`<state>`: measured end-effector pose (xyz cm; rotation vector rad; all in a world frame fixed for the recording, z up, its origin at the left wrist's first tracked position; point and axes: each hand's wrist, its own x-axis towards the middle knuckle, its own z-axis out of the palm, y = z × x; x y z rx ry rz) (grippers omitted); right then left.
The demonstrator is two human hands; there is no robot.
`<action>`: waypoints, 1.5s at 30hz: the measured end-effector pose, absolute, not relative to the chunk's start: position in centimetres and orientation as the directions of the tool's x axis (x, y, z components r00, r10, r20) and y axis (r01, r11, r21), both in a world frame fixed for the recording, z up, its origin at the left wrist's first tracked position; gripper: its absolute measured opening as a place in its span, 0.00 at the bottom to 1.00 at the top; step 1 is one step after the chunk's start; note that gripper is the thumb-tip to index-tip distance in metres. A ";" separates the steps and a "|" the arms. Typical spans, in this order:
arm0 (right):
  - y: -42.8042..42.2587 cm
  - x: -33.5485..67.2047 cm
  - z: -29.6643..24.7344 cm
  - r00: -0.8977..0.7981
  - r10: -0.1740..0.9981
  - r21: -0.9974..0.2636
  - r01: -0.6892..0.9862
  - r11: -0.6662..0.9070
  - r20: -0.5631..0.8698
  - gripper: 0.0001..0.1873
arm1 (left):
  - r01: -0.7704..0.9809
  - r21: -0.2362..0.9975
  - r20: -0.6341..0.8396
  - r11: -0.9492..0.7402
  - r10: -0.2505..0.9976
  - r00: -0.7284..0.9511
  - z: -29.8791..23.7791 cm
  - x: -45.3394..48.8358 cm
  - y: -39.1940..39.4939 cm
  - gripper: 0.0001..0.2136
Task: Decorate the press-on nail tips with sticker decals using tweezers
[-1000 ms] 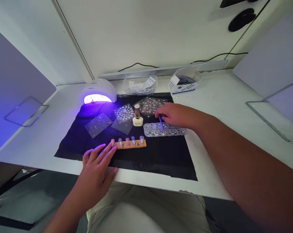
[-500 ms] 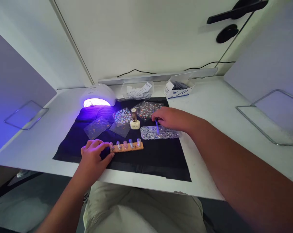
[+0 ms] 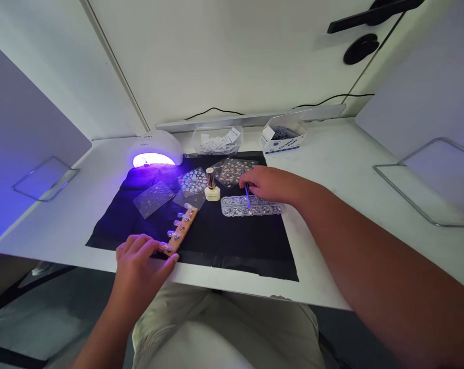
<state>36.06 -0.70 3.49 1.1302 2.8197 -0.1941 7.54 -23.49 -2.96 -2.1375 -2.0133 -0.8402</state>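
Observation:
My left hand (image 3: 143,259) pinches the near end of an orange-brown nail tip stand (image 3: 185,230), which lies slanted on the black cloth. Several clear, shiny nail tips (image 3: 174,234) are mounted in a row along it. In my right hand (image 3: 257,182) is a thin pen-like tool (image 3: 247,195) with a bluish-lit shaft, its tip down at a clear compartment case (image 3: 237,210) of small sparkling stones. Whether the tip touches a stone is too small to tell. A cream nail polish bottle (image 3: 212,193) with a metallic cap stands between the stand and the case.
A lit nail lamp (image 3: 158,146) glows violet at the back left. Sticker sheets (image 3: 154,199) lie on the black cloth (image 3: 232,246). Behind it are a clear tub of white packets (image 3: 218,142) and a box of alcohol pads (image 3: 282,139). Wire frames (image 3: 431,179) stand at both sides.
My left hand has turned the nail tip stand from lying crosswise to slanting away from me, its near end pulled closer. The right hand and its tool stay over the stone case.

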 end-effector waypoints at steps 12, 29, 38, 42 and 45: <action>-0.9 35.9 3.8 -0.704 0.693 -0.069 0.708 0.703 -0.158 0.14 | 0.892 0.337 0.373 -0.301 0.913 0.168 -2.9 12.1 -24.8 0.06; -0.9 36.7 4.2 -0.710 0.691 -0.014 0.699 0.715 -0.134 0.14 | 0.733 0.434 0.051 -0.523 0.827 0.560 2.2 5.7 -10.2 0.22; -1.7 37.2 3.8 -0.723 0.677 -0.001 0.684 0.730 -0.139 0.16 | 0.639 0.465 0.012 -0.612 0.726 0.687 1.0 5.8 -9.3 0.22; -1.8 37.2 3.4 -0.715 0.685 -0.018 0.693 0.720 -0.137 0.16 | 0.655 0.507 -0.133 -0.560 0.701 0.701 0.6 5.7 -9.4 0.15; -1.6 37.5 3.1 -0.713 0.692 -0.026 0.699 0.715 -0.115 0.16 | 0.671 0.496 -0.141 -0.552 0.711 0.689 0.2 5.4 -9.7 0.10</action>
